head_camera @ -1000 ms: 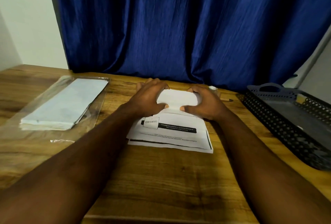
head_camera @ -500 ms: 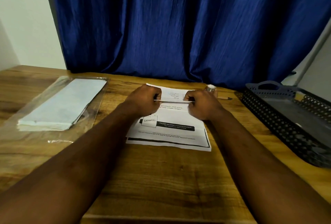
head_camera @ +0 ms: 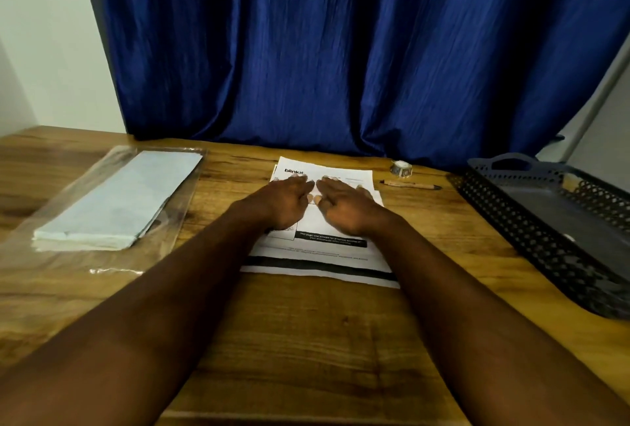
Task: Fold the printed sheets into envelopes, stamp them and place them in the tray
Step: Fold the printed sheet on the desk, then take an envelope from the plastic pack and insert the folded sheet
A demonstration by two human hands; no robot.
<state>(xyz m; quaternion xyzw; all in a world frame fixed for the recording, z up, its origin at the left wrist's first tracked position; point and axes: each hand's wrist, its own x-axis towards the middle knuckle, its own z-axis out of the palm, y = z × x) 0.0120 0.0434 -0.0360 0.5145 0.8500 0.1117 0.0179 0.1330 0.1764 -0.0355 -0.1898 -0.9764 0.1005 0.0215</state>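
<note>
While the left hand (head_camera: pixel 283 202) and the right hand (head_camera: pixel 346 209) lie palm-down side by side on the printed sheets (head_camera: pixel 324 257), their fingers reach out fairly straight toward the far edge and grip nothing. The two hands are just beside each other, thumbs almost meeting over the middle of the top page. The sheets lie flat and unfolded in a slightly fanned stack at the centre of the wooden tabletop (head_camera: pixel 306 340). The top page shows a "blinkit" logo at its far left corner and a black text bar near the wrists, and a thick black band runs along the near edge of a lower page.

To the left, well apart from the sheets, a stack of pale envelopes (head_camera: pixel 116 200) sits inside a clear plastic wrapper (head_camera: pixel 68 183). At the right edge of the tabletop stands a dark perforated tray (head_camera: pixel 504 217) with a handle cut-out at its far end. Between the tray and the sheets lies a pen (head_camera: pixel 409 184), and just beyond it a small roll of stamps (head_camera: pixel 401 167). A blue curtain (head_camera: pixel 341 50) hangs behind the tabletop.
</note>
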